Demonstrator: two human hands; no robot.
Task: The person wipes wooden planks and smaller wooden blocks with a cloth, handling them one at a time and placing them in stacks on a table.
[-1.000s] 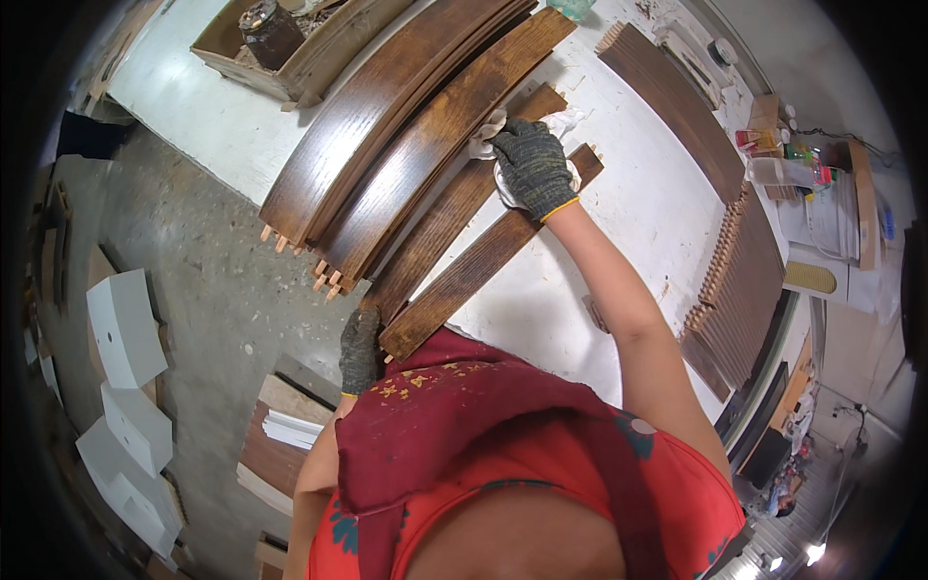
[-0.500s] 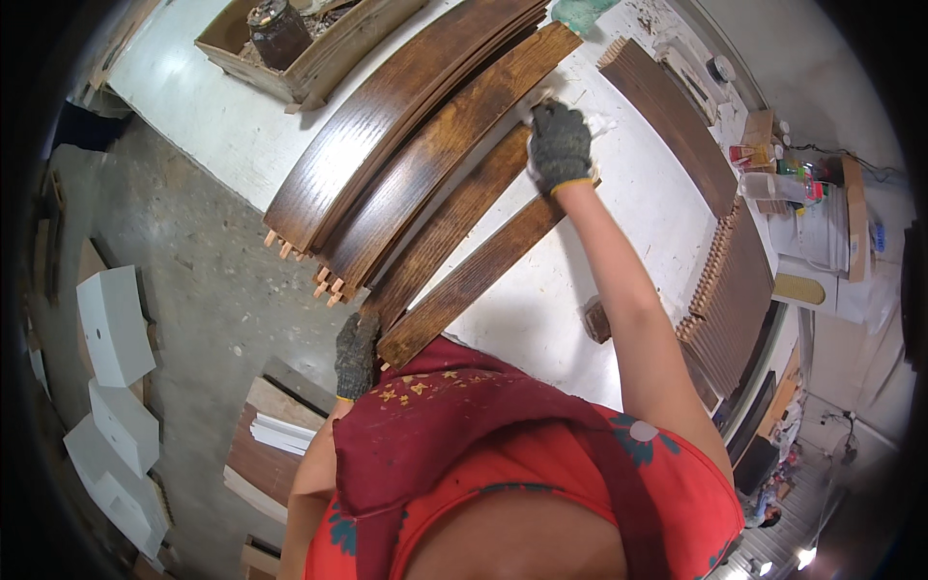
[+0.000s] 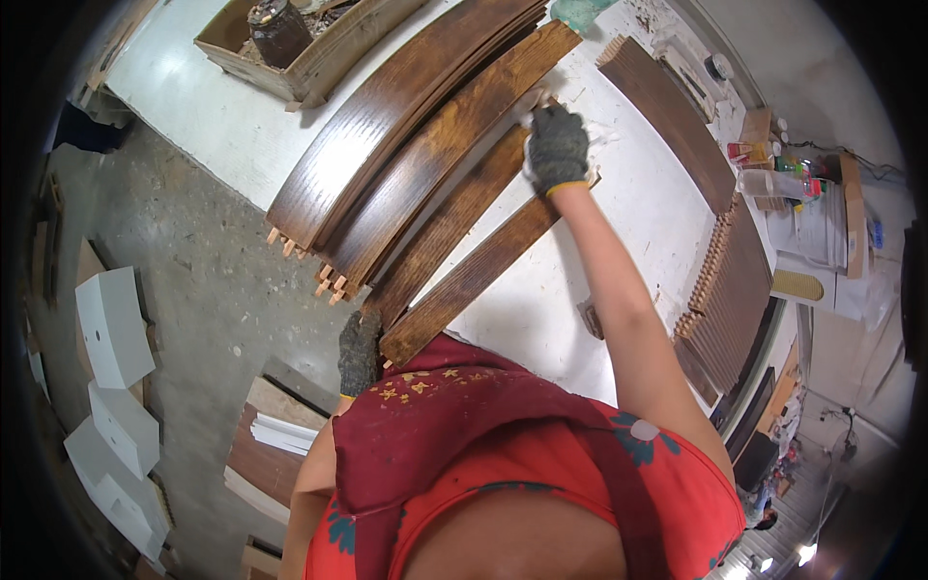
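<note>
My left hand point(image 3: 360, 350), in a dark grey knit glove, is closed round the near end of a brown-stained curved wooden slat point(image 3: 449, 227). Over the far end of that slat is my right hand point(image 3: 559, 147), gloved the same way with its fingers curled. Something whitish shows along its edge; I cannot make out what it is. A narrower stained slat point(image 3: 483, 271) with a small peg at its near end slants just right of the first. To the left lies a wider curved slat point(image 3: 449, 145), beside a glossy stack of curved boards point(image 3: 387, 126) with pegged ends.
The white worktable point(image 3: 522, 319) carries a shallow tray point(image 3: 309, 72) with a dark jar point(image 3: 278, 34) at the far left. More brown curved pieces point(image 3: 672, 126) and a row of slats point(image 3: 735, 290) line the right side. White panels point(image 3: 114, 324) stand on the floor at left.
My right hand has shifted very slightly left and toward me at the slat's far end. The left hand stays at the near end.
</note>
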